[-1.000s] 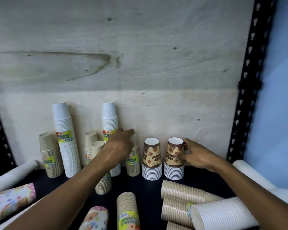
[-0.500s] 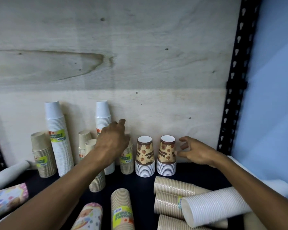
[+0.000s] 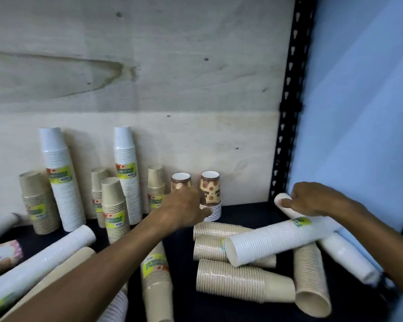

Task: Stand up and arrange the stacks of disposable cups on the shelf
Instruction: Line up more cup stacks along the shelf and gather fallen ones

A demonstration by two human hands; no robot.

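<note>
The long white stack (image 3: 284, 238) lies on its side across the fallen kraft stacks (image 3: 233, 278), right of the standing patterned cups (image 3: 210, 194) on the shelf (image 3: 247, 210), and my right hand (image 3: 312, 199) rests over its closed far end, fingers curled on it. I judge it light but loosely nested and slick, likely to bend or slide apart if lifted by one end, so I'd grip near the label (image 3: 301, 221) and steady the open mouth. My left hand (image 3: 184, 209), fingers loosely curled, is at the patterned cups; whether it grips them I cannot tell.
</note>
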